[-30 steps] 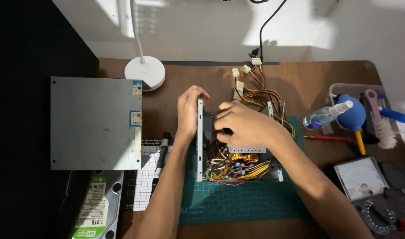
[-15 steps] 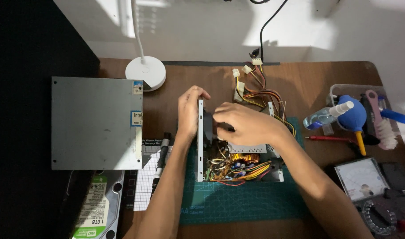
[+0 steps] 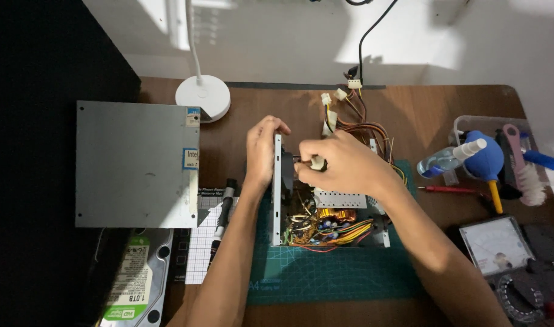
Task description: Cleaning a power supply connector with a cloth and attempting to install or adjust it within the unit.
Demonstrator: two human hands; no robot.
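Observation:
An opened power supply unit (image 3: 325, 224) with exposed circuit board and coloured wires sits on a green cutting mat (image 3: 337, 272). My left hand (image 3: 262, 151) grips the unit's upright left metal wall from outside. My right hand (image 3: 343, 163) reaches over the top of the unit, fingers pinched on a small pale connector (image 3: 317, 162) near that wall. A bundle of yellow, red and black cables (image 3: 356, 121) with white plugs trails from the unit toward the back of the desk.
A grey metal cover (image 3: 131, 163) lies at left, a white lamp base (image 3: 202, 97) behind it, a hard drive (image 3: 131, 284) at front left. At right are a tray with a blue air blower (image 3: 486, 160), spray bottle, brush, red screwdriver (image 3: 449, 189) and an analog meter (image 3: 495, 245).
My right hand has shifted slightly left toward the metal wall, fingers pinching closer. My left hand stays on the wall.

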